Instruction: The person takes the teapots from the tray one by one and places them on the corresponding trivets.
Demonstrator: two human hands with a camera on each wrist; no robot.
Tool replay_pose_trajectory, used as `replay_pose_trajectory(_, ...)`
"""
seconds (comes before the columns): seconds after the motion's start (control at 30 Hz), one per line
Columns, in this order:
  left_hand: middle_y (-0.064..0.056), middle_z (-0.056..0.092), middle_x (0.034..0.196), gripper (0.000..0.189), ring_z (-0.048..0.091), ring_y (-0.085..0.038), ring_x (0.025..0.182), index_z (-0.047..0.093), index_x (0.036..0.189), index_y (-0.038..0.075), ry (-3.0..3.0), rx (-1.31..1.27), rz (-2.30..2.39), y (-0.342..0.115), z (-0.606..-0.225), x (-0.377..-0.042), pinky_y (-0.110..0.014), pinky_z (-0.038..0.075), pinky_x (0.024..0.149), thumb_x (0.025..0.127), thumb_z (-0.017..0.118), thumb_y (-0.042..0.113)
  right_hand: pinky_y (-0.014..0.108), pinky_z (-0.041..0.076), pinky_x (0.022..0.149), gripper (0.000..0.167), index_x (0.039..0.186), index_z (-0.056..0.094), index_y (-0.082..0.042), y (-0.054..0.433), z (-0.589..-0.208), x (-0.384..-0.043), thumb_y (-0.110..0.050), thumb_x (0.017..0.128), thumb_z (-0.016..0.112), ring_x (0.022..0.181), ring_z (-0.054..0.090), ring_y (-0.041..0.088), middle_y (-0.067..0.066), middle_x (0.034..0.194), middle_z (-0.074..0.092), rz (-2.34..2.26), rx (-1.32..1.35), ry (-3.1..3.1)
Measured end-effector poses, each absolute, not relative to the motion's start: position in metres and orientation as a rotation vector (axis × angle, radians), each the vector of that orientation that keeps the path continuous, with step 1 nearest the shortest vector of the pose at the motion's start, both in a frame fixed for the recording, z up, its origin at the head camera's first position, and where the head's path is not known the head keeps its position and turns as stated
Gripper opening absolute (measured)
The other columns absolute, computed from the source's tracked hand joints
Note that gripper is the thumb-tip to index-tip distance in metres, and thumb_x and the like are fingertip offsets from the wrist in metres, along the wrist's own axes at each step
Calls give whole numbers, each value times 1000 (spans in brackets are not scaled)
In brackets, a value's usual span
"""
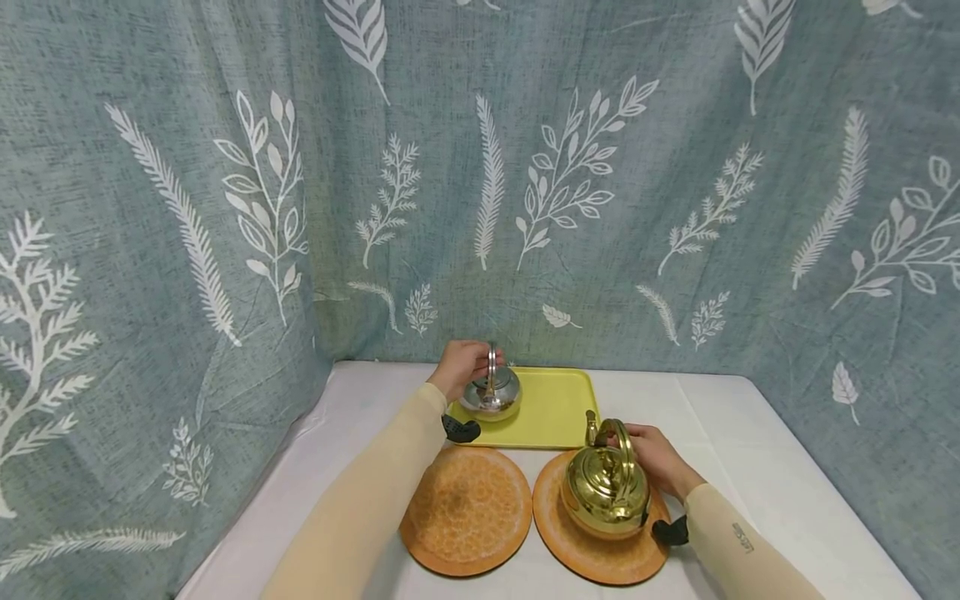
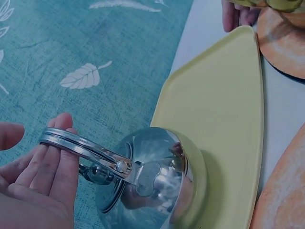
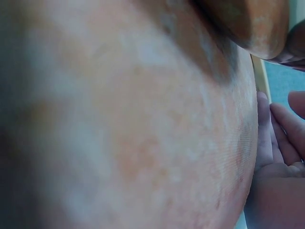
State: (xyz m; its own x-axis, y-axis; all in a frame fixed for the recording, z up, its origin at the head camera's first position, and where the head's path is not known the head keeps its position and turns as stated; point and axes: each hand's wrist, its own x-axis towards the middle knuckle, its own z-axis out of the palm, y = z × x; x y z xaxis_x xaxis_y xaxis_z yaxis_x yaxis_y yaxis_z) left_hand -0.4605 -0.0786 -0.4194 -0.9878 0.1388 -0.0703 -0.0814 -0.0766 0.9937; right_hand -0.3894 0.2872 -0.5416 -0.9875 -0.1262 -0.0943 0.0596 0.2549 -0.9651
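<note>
A small silver kettle (image 1: 501,402) with an upright loop handle stands at the left end of the yellow tray (image 1: 555,408). My left hand (image 1: 463,364) is at its handle; in the left wrist view the nearly straight fingers of the left hand (image 2: 45,176) pass under the handle, and the thumb stays apart. A larger gold kettle (image 1: 592,492) sits on the right round orange mat (image 1: 622,568), its handle raised. Just beyond its right side is my right hand (image 1: 658,458), partly hidden in the head view. Extended, loose fingers of the right hand (image 3: 281,148) show beside the mat's edge.
A second round orange mat (image 1: 468,508) lies on the white tablecloth (image 1: 697,408), left of the gold kettle and in front of the tray. Blue-green leaf-patterned cloth (image 1: 450,192) hangs behind the table and along both sides.
</note>
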Motion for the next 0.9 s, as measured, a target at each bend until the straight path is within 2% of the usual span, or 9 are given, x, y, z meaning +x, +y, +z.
replay_pose_trajectory(0.2,-18,74,132,42,74,-24,120,59,149,-11,1995,59,2197,-83,-418,-458,-29,63,97,111,55,8,31,61,92,39,138,70,8,285,-539,-388,-17,107,70,136,58,38,24,141,67,-1792,-65,2429)
replay_pose_trajectory(0.37,-17,73,134,42,73,-23,122,57,150,-9,1961,69,2193,-88,-415,-456,-31,62,101,113,55,11,34,61,96,42,141,67,9,284,-538,-387,-17,108,69,141,54,44,27,145,63,-1782,-76,2430)
replay_pose_trajectory(0.5,-19,72,137,41,70,-26,127,59,148,-9,1919,84,2200,-92,-412,-452,-36,57,110,113,56,13,36,61,97,42,140,68,9,284,-537,-387,-19,109,69,138,56,43,26,142,65,-1766,-82,2443)
replay_pose_trajectory(0.63,-21,70,139,42,65,-31,135,58,148,-9,1852,119,2216,-96,-410,-447,-40,52,117,114,56,13,32,60,95,40,138,70,8,284,-537,-386,-18,108,70,136,58,39,24,139,68,-1762,-82,2458)
replay_pose_trajectory(0.73,-21,69,141,40,63,-31,137,59,148,-8,1821,139,2232,-98,-408,-442,-40,51,118,114,56,13,30,60,93,39,138,69,9,284,-537,-386,-16,108,69,134,59,36,23,138,68,-1776,-83,2453)
replay_pose_trajectory(0.9,-22,67,143,38,64,-31,136,58,147,-9,1775,171,2278,-97,-406,-432,-39,52,116,115,55,11,33,61,96,42,142,65,11,284,-536,-385,-16,110,67,137,57,43,28,142,65,-1782,-95,2430)
